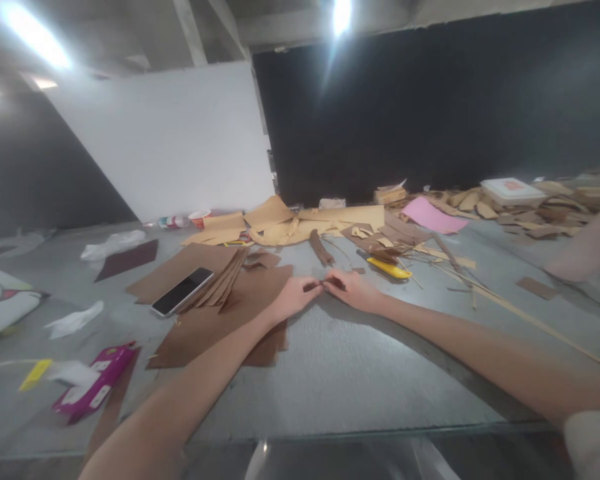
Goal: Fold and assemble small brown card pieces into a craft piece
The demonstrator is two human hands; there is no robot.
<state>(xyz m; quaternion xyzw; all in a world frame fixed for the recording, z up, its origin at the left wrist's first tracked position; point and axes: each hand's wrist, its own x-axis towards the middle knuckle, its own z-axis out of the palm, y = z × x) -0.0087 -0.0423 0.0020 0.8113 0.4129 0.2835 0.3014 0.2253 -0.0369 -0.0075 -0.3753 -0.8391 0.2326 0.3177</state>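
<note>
My left hand (299, 298) and my right hand (353, 291) meet fingertip to fingertip over the grey table (340, 380). Both have their fingers pinched together on something small and dark between them, too small to make out. Under and beside my left forearm lie brown sheets (200, 337). A fan of brown strips (223, 280) rests on them, with a black-screened phone (183, 292) at its left. Just beyond my right hand is a yellow cutter knife (390, 269). A curved brown piece (321, 249) lies straight ahead of my hands.
A purple power strip (97, 385) with a white plug sits at the lower left. Tan sheets (270, 220) and a pink sheet (433, 215) lie along the back. Scraps and a white box (513, 191) are at the back right. A long thin strip (535, 323) crosses the right side.
</note>
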